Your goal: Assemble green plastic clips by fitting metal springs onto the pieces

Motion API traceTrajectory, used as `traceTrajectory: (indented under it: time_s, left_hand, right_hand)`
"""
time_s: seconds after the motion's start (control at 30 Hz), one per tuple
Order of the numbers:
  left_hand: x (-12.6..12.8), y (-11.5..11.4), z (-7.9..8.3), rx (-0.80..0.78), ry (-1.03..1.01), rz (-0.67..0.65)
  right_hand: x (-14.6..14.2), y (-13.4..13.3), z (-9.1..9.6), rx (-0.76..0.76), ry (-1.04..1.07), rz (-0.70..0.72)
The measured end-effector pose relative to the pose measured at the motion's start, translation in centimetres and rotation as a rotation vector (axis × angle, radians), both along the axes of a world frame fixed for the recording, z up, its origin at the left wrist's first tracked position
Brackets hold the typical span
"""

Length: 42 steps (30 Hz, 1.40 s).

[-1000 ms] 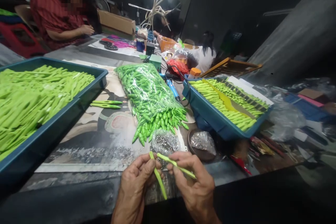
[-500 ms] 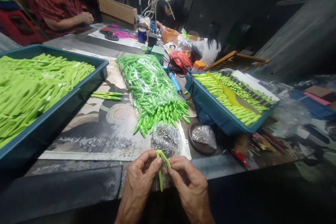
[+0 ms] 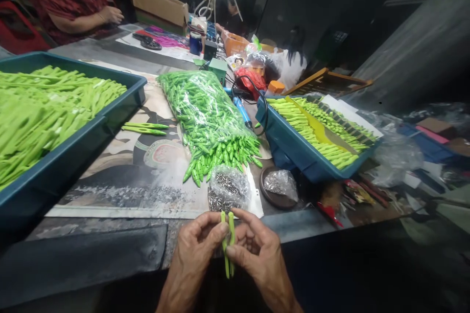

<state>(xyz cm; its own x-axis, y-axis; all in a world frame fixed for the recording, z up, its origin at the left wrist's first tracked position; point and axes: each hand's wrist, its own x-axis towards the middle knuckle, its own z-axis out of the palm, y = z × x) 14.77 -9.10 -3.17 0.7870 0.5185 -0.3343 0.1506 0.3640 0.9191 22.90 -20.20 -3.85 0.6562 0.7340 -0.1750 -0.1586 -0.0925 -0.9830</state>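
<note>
My left hand (image 3: 196,247) pinches a slim light-green strip (image 3: 223,218) between thumb and finger. A second light-green strip (image 3: 231,227) stands close beside it, in the closed thumb and fingers of my right hand (image 3: 259,249). Both strips run nearly parallel, and their lower ends hang below my fingertips. Whether they join is unclear. Just beyond my fingers sits a clear plastic bag (image 3: 229,188) of tiny metal pieces. Behind it lies a big clear bag (image 3: 205,107) of bright green pointed pieces, some spilling from its mouth.
At left is a blue tray (image 3: 79,134) heaped with light-green strips. Another blue tray (image 3: 304,156) with rows of strips stands at right. A brown dish (image 3: 270,194) holds a small bag. A few green pieces (image 3: 145,128) lie on the table. Across it sits a person in red (image 3: 66,5).
The strip in my right hand has swung from a slant to upright beside the left one. My right fingers have shifted their grip. The whole view has moved slightly.
</note>
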Motion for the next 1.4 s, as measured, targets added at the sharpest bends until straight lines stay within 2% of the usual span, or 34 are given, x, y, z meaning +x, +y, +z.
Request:
traceTrajectory:
  time_s: [0.17, 0.3, 0.7, 0.93, 1.07, 1.17, 1.3, 1.4]
  left_hand:
    - [-0.1, -0.1, -0.2, 0.008, 0.015, -0.048]
    - [-0.1, -0.2, -0.4, -0.043, 0.011, -0.079]
    - [0.1, -0.2, -0.9, -0.134, -0.043, -0.078]
    - [0.2, -0.2, -1.4, -0.141, -0.043, -0.067]
    - [0.1, 0.0, -1.6, -0.180, -0.099, -0.160]
    - [0.1, 0.1, -1.5, -0.211, -0.152, -0.227]
    - [0.4, 0.4, -1.2, -0.275, -0.091, -0.189]
    - [0.6, 0.6, -1.0, -0.353, -0.085, -0.208]
  right_hand:
    - [0.1, -0.2, 0.0, -0.018, -0.023, 0.012]
    - [0.2, -0.2, 0.0, -0.049, -0.022, 0.024]
    - [0.1, 0.0, -0.2, -0.060, 0.061, 0.008]
    - [0.2, -0.1, 0.2, -0.109, 0.024, 0.030]
    - [0.6, -0.1, 0.2, -0.130, -0.008, 0.073]
    - [1.3, 0.1, 0.1, -0.119, -0.044, 0.070]
    - [2.3, 0.1, -0.1, -0.071, 0.048, 0.114]
    - [2.8, 0.2, 0.0, -0.004, 0.112, 0.164]
